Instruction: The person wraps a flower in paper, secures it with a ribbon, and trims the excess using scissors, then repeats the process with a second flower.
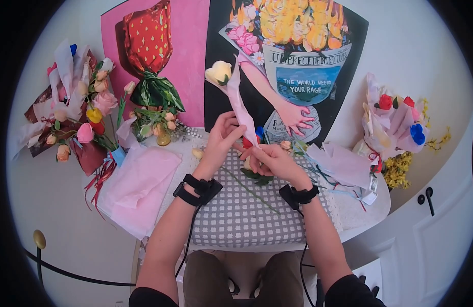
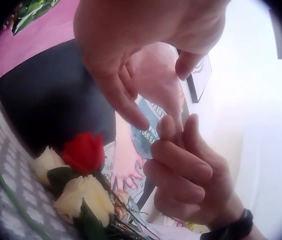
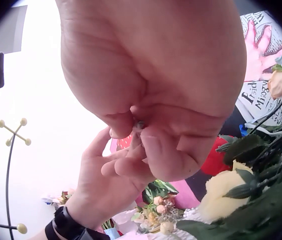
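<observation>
A cream rose (image 1: pixel 218 73) stands upright in a narrow sleeve of pale pink paper (image 1: pixel 242 110). The left hand (image 1: pixel 222 140) holds the paper at its middle, thumb and fingers around it; in the left wrist view that hand (image 2: pixel 146 40) is above the other. At the sleeve's lower end, the right hand (image 1: pixel 275 161) pinches the tip between thumb and fingers. A small dark stem end (image 3: pixel 140 124) shows between the fingertips of the right hand (image 3: pixel 156 85) in the right wrist view. Below the hands lie a red rose (image 2: pixel 83 151) and cream roses (image 2: pixel 86 197).
A checked grey cushion (image 1: pixel 246 220) lies on the white table (image 1: pixel 359 222). Pink paper sheets lie at left (image 1: pixel 144 184) and right (image 1: pixel 339 163). Wrapped bouquets stand at left (image 1: pixel 85 117) and right (image 1: pixel 395 123). Two paintings (image 1: pixel 190 51) lean behind. A long green stem (image 1: pixel 252 190) crosses the cushion.
</observation>
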`<state>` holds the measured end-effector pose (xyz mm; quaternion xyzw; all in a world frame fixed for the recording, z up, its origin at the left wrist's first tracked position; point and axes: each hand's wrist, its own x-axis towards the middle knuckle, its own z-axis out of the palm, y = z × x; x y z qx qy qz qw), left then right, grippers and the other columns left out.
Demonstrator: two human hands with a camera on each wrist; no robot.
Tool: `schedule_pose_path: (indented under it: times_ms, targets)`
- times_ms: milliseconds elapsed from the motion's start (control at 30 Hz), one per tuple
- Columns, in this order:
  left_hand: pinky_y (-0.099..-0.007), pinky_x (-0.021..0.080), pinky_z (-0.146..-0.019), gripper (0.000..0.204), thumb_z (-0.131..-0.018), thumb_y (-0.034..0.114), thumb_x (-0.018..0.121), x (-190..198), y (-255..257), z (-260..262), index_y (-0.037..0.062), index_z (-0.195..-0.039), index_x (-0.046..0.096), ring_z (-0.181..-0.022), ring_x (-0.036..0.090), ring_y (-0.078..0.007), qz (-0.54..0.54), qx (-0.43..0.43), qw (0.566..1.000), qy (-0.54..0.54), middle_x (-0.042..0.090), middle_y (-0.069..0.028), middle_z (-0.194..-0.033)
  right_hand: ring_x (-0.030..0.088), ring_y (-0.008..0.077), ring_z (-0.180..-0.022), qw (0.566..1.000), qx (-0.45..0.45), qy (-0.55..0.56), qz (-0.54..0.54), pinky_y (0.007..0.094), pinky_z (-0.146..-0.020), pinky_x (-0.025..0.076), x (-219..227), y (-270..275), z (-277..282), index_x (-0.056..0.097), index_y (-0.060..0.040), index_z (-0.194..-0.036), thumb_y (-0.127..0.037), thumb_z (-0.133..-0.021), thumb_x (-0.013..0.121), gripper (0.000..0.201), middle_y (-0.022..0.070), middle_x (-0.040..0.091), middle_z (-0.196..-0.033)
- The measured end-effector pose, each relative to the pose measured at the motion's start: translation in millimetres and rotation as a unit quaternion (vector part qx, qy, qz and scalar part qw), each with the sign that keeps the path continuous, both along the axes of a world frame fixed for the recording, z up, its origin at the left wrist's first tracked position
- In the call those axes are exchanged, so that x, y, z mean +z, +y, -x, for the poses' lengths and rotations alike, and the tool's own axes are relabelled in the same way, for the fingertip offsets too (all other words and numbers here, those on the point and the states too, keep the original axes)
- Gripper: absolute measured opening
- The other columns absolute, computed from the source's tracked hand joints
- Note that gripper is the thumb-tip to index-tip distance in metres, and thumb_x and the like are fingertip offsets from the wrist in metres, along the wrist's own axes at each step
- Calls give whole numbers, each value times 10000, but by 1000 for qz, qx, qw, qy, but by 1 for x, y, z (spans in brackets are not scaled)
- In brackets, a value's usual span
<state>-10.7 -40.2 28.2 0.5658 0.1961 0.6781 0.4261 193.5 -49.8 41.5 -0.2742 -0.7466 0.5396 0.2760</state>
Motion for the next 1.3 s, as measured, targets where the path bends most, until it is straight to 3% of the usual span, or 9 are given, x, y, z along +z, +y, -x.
schedule_pose_path:
  times_ms: [100, 433, 533, 633, 700, 733, 833, 933, 1300]
  targets:
    - [-297, 593, -608, 472, -990, 131, 657, -2, 1, 1, -11, -1388, 446, -942, 704, -153, 61, -56, 996, 33, 685, -108, -1169, 476, 19, -561, 999, 34, -18, 29, 181, -506, 364, -9, 4, -1, 705, -59, -1127, -401, -1116, 427, 441, -38, 595, -713]
    - [-261, 563, -493, 429, -960, 80, 694, -1, 4, 5, -10, -1320, 478, -819, 710, -149, 44, -59, 997, 13, 706, -102, -1087, 456, 33, -552, 993, 60, 15, 96, 203, -471, 333, 6, -1, -9, 706, -12, -1106, -443, -1124, 363, 552, -5, 586, -695]
    - [-264, 547, -489, 385, -969, 92, 687, 3, 1, 4, 4, -1296, 501, -797, 692, -138, 38, -33, 999, -17, 700, -80, -1056, 476, 44, -562, 996, -6, -9, 85, 197, -488, 337, 16, -6, -12, 722, -3, -1070, -454, -1123, 370, 575, -7, 604, -697]
    - [-263, 543, -483, 412, -951, 69, 707, 3, 5, 10, 8, -1292, 484, -815, 688, -136, 37, -18, 998, -51, 695, -78, -1070, 542, 77, -589, 992, -128, 13, -9, 218, -532, 393, 1, 25, -36, 745, 1, -1002, -380, -1080, 485, 467, 7, 639, -702]
    - [-262, 546, -480, 459, -931, 47, 728, 2, 8, 13, 9, -1304, 461, -834, 688, -133, 40, -22, 997, -56, 694, -82, -1089, 625, 127, -641, 942, -229, -114, -217, 270, -603, 470, -12, 42, -53, 750, 19, -942, -260, -971, 586, 325, 45, 681, -715]
    - [-264, 547, -485, 474, -934, 46, 725, 3, 8, 14, 9, -1319, 452, -832, 685, -134, 47, -37, 997, -55, 685, -74, -1075, 677, 235, -666, 933, -258, -138, -211, 356, -661, 519, -13, 43, -57, 750, 15, -863, -161, -855, 615, 222, 127, 707, -723]
    - [-274, 542, -512, 500, -960, 71, 696, 6, 1, 10, 5, -1382, 436, -838, 678, -133, 49, -42, 997, -51, 664, -52, -1054, 697, 336, -719, 890, -276, -253, -260, 410, -694, 536, -24, 46, -68, 755, -3, -825, -133, -831, 626, 184, 193, 707, -753]
    - [-280, 535, -531, 549, -984, 98, 669, 7, -2, 7, 2, -1459, 411, -844, 673, -126, 46, -34, 997, -48, 649, -35, -1044, 697, 389, -775, 875, -288, -262, -288, 446, -711, 541, -34, 50, -72, 768, -40, -808, -123, -802, 656, 140, 215, 702, -791]
    - [-267, 516, -502, 510, -971, 116, 692, -1, 3, 10, 16, -1408, 451, -783, 652, -101, 55, -40, 997, -29, 642, -33, -1009, 730, 336, -840, 801, -361, -384, -283, 429, -754, 573, -40, 37, -69, 795, -140, -764, -99, -763, 722, 84, 142, 746, -841]
